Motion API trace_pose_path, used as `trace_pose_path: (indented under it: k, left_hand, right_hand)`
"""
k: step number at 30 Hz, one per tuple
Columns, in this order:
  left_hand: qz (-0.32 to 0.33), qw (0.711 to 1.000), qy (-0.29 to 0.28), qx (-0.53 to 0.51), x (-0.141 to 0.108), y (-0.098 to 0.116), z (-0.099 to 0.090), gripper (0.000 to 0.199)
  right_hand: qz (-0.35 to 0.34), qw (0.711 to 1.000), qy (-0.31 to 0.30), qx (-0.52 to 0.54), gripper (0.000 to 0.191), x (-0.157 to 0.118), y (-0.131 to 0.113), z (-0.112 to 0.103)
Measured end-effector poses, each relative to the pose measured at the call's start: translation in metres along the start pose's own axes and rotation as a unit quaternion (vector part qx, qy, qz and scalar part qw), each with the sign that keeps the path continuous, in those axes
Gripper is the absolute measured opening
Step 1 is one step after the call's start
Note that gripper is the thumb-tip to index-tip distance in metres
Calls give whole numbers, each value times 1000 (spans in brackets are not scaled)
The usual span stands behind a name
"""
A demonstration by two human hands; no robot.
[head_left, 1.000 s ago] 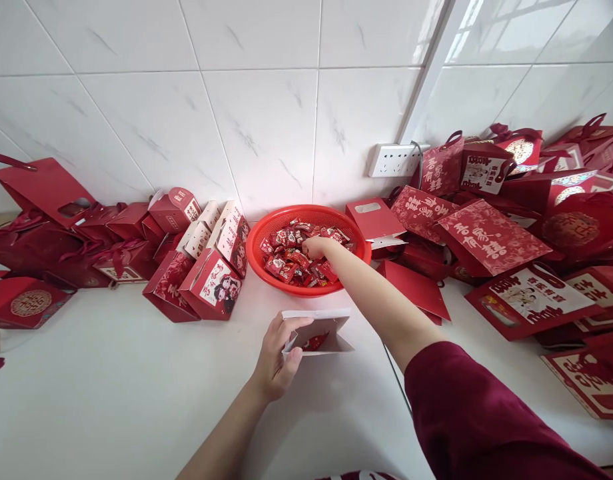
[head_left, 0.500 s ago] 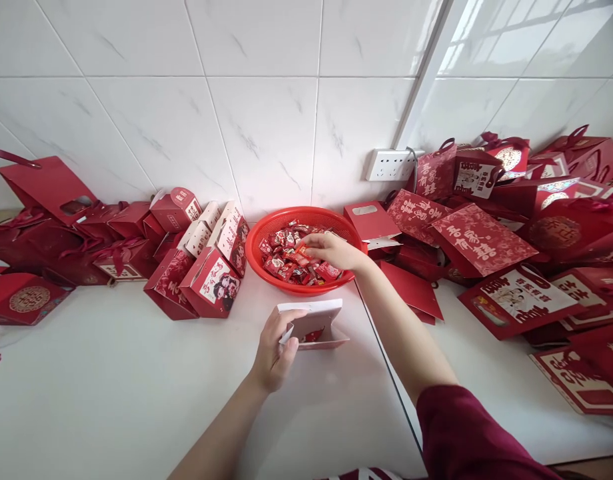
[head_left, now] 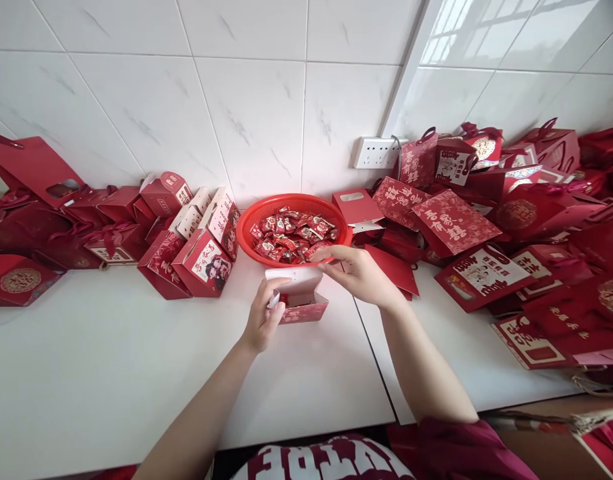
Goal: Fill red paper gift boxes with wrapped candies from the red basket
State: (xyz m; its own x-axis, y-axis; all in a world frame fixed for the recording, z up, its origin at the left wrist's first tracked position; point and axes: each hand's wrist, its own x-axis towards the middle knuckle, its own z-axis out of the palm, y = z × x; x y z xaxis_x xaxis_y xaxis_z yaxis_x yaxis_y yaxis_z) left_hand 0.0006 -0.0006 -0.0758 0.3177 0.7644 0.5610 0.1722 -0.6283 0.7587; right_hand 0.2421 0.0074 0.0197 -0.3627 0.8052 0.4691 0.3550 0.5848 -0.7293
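A small red gift box (head_left: 304, 312) with a pale inside stands on the white table, its top open toward me. Something red lies inside, too shaded to make out. My left hand (head_left: 262, 317) grips the box's left side, thumb at the front and fingers behind. At the raised back flap, my right hand (head_left: 354, 273) has its thumb and fingertips around the right corner; no candy shows in it. Just behind the box, a red plastic basket (head_left: 246, 223) holds many red-wrapped candies (head_left: 289, 243).
Finished-looking red gift boxes (head_left: 204, 263) stand in a group on the left. A large heap of red boxes (head_left: 456, 220) fills the right side. Behind is a tiled wall with a white power socket (head_left: 376, 153). A seam runs across the table (head_left: 136, 373). A cardboard carton (head_left: 551, 447) sits lower right.
My right hand has left the candies in the basket and come back to the box's flap. The box now tilts less toward me, showing its front. The view has shifted slightly.
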Motion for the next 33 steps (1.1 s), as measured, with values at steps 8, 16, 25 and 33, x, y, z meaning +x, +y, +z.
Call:
trace_pose_path:
  k: [8, 16, 25, 33]
  left_hand:
    - [89, 987, -126, 41, -11, 17, -1, 46]
    - [71, 986, -142, 45, -6, 21, -7, 44]
    - [63, 993, -17, 93, 83, 36, -43, 34]
    - [-140, 901, -197, 360, 212, -59, -50, 26]
  right_hand:
    - [-61, 997, 4, 52, 58, -62, 32, 29]
    - [-183, 979, 60, -65, 68, -86, 57, 52]
    - [-35, 995, 35, -92, 56, -83, 55, 56]
    - [-39, 997, 42, -51, 54, -80, 58, 55]
